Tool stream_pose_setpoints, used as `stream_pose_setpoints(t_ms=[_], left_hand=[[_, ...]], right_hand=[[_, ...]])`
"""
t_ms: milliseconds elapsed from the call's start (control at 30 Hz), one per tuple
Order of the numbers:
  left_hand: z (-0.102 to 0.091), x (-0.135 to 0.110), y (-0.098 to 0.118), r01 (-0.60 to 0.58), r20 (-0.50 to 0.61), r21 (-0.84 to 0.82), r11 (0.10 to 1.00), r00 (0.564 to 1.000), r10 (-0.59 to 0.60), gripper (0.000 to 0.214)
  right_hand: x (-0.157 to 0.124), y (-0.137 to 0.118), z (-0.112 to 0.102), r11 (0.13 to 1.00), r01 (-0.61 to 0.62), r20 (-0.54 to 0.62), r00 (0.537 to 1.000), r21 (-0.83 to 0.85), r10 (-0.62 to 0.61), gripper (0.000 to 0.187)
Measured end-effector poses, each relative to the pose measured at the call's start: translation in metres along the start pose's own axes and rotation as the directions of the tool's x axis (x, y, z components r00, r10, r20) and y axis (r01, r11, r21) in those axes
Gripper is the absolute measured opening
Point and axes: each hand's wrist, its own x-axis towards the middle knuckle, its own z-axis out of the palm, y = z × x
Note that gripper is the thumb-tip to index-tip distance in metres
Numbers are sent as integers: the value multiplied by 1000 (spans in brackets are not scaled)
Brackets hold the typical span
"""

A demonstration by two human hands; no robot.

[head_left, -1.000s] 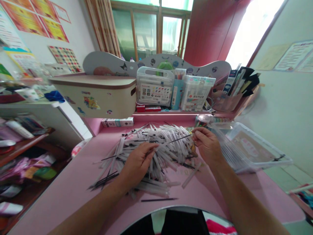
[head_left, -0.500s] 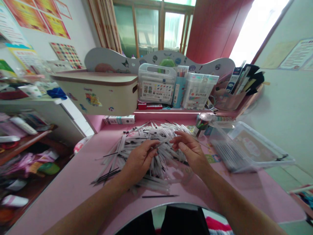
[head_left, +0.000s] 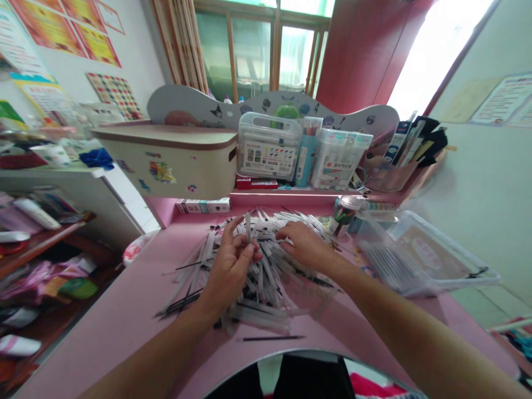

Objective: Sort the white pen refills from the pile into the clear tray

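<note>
My left hand (head_left: 230, 263) is closed around a clear whitish pen barrel (head_left: 248, 228), which stands upright between thumb and fingers. To its right, my right hand (head_left: 305, 245) hovers over or touches the pile, palm down. Its fingers are bent, with a gap between index finger and thumb, and nothing shows in them. Beneath both hands spreads a heap of clear pen barrels (head_left: 266, 274), mixed with black caps and thin dark pieces. Several dark refills (head_left: 178, 303) lie at the heap's left edge. One dark refill (head_left: 272, 338) lies alone near the front edge of the pink desk (head_left: 137, 327).
At the right stands a clear plastic box (head_left: 390, 266) with its lid open beside it. A jar of pens (head_left: 344, 215) is behind the heap. The shelf above bears a beige bin (head_left: 174, 166), marker cases (head_left: 268, 147) and a pen holder (head_left: 386, 172).
My left hand has turned up, and the barrel in it now stands upright. My right hand has moved slightly left, turned palm down and bent its fingers over the heap.
</note>
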Motion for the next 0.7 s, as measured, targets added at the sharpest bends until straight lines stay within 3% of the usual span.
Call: stream_pose_setpoints(t_ms=[133, 367, 700], left_hand=[[-2, 2, 6, 55, -62, -62, 997, 996, -59, 44], [-6, 7, 2, 69, -144, -209, 975, 984, -101, 33], [-4, 9, 3, 63, -196, -140, 988, 976, -90, 24]], right_hand=[[25, 5, -2, 986, -81, 7, 997, -145, 83, 24], [38, 15, 0, 985, -50, 65, 996, -166, 62, 24], [79, -4, 29, 962, -98, 61, 991, -254, 117, 23]])
